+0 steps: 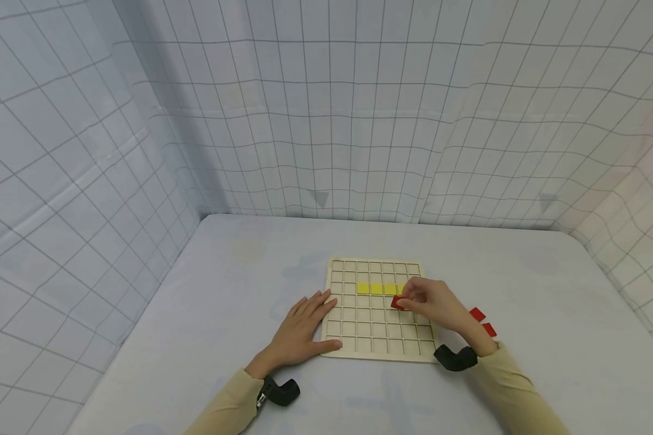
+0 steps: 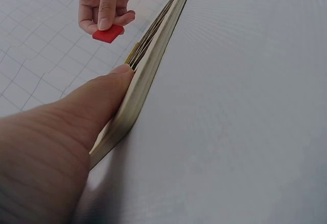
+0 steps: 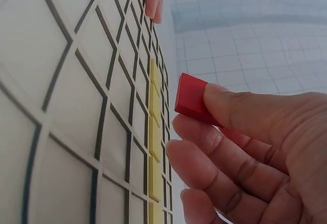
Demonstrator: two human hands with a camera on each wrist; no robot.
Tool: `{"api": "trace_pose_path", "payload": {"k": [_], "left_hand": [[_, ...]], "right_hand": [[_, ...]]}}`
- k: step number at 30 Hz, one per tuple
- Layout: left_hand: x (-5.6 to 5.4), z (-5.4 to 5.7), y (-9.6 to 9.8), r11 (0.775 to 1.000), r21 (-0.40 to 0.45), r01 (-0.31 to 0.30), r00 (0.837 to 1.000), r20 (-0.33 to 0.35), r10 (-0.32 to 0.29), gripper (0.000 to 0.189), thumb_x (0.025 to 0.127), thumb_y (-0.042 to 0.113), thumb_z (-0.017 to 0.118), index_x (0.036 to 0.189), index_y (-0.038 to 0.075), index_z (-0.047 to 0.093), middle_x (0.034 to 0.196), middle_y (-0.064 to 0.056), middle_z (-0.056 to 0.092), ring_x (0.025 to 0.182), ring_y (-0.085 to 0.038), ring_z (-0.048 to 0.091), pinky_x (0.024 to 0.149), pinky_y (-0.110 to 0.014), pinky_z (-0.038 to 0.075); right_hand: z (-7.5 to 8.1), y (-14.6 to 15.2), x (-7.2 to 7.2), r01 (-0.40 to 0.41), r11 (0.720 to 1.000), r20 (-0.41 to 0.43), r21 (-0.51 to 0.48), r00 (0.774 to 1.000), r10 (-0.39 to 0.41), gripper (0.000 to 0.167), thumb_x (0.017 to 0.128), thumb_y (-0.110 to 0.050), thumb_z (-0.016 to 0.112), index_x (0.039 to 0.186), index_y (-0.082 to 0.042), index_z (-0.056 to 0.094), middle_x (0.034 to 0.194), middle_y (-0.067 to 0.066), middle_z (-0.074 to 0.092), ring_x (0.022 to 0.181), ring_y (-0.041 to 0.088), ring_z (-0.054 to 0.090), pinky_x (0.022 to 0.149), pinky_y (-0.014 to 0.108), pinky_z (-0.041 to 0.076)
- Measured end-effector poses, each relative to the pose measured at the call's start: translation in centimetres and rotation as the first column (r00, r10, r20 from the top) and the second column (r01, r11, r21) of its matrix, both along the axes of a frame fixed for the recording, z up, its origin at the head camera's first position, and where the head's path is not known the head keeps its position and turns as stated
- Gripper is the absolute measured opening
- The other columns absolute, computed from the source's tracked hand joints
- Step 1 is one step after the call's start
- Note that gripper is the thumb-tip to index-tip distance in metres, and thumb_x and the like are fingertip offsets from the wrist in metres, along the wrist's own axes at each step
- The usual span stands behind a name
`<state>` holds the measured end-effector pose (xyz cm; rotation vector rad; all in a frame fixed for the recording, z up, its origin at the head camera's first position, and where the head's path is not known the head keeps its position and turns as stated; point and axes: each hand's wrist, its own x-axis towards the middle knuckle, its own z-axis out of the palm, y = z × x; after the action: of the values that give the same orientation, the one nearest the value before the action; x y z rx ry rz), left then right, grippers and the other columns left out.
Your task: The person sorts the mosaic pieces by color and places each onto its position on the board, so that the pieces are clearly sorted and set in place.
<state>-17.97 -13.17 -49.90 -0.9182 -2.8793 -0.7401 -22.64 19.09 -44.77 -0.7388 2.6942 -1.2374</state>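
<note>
A pale wooden grid board (image 1: 348,329) lies on the table, divided into square cells. Several yellow square tiles (image 1: 376,289) sit side by side in one row of it, their right end partly behind my right hand. My right hand (image 1: 432,300) pinches a red square tile (image 3: 193,98) between thumb and fingers, above the board just below the yellow row in the head view. In the right wrist view the red tile is clear of the grid. My left hand (image 1: 299,332) rests at the board's left edge, fingers straight and spread, thumb on the lower left corner.
Two more red tiles (image 1: 477,314) lie on the table right of the board, beside my right wrist. The white table (image 1: 239,260) is bordered by grid-patterned curtains (image 1: 326,121) at the back and sides. Each wrist wears a black camera mount (image 1: 456,359).
</note>
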Motion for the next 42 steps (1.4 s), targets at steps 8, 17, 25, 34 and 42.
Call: {"api": "trace_pose_path", "payload": {"k": [8, 17, 25, 34, 42], "left_hand": [[0.0, 0.1, 0.0, 1.0, 0.008, 0.006, 1.0, 0.009, -0.006, 0.083, 0.087, 0.059, 0.056, 0.151, 0.014, 0.028, 0.156, -0.004, 0.018, 0.143, -0.021, 0.01, 0.113, -0.042, 0.008], [-0.1, 0.0, 0.0, 1.0, -0.002, -0.007, 1.0, 0.017, 0.007, 0.084, 0.087, 0.061, 0.055, 0.151, 0.015, 0.028, 0.157, -0.002, 0.017, 0.143, -0.018, 0.008, 0.113, -0.041, 0.007], [-0.1, 0.0, 0.1, 1.0, 0.003, -0.007, 1.0, 0.022, 0.007, 0.084, 0.086, 0.062, 0.055, 0.151, 0.015, 0.029, 0.156, -0.003, 0.018, 0.143, -0.019, 0.008, 0.113, -0.042, 0.007], [0.0, 0.0, 0.0, 1.0, -0.007, -0.013, 1.0, 0.023, 0.014, 0.084, 0.086, 0.063, 0.054, 0.151, 0.015, 0.029, 0.157, -0.003, 0.018, 0.143, -0.018, 0.008, 0.113, -0.042, 0.007], [0.0, 0.1, 0.1, 1.0, 0.004, -0.001, 1.0, 0.016, 0.001, 0.083, 0.087, 0.062, 0.054, 0.151, 0.014, 0.029, 0.156, -0.004, 0.019, 0.143, -0.02, 0.01, 0.113, -0.043, 0.008]], "right_hand": [[-0.1, -1.3, -0.4, -0.006, 1.0, -0.021, 0.016, 1.0, 0.007, 0.011, 0.086, -0.019, 0.073, 0.085, -0.014, 0.063, 0.074, -0.007, 0.062, 0.061, 0.01, 0.058, 0.058, 0.027, 0.051], [-0.3, -2.5, -0.9, -0.031, 0.999, -0.092, 0.013, 0.995, 0.032, 0.009, 0.085, -0.014, 0.073, 0.085, -0.014, 0.064, 0.077, -0.009, 0.063, 0.068, 0.007, 0.059, 0.065, 0.027, 0.052], [-0.4, -3.7, -1.1, -0.052, 0.998, -0.081, 0.025, 0.995, 0.054, 0.008, 0.085, -0.012, 0.072, 0.085, -0.014, 0.064, 0.078, -0.009, 0.062, 0.069, 0.007, 0.059, 0.063, 0.026, 0.051], [0.0, -4.8, -1.2, -0.046, 0.997, -0.092, 0.059, 0.994, 0.051, 0.008, 0.085, -0.014, 0.073, 0.085, -0.015, 0.065, 0.077, -0.009, 0.062, 0.067, 0.008, 0.056, 0.062, 0.027, 0.049], [0.2, -5.4, -1.4, -0.034, 0.996, -0.079, 0.086, 0.996, 0.041, 0.008, 0.083, -0.014, 0.074, 0.085, -0.015, 0.066, 0.076, -0.009, 0.061, 0.064, 0.009, 0.054, 0.057, 0.027, 0.047]]}}
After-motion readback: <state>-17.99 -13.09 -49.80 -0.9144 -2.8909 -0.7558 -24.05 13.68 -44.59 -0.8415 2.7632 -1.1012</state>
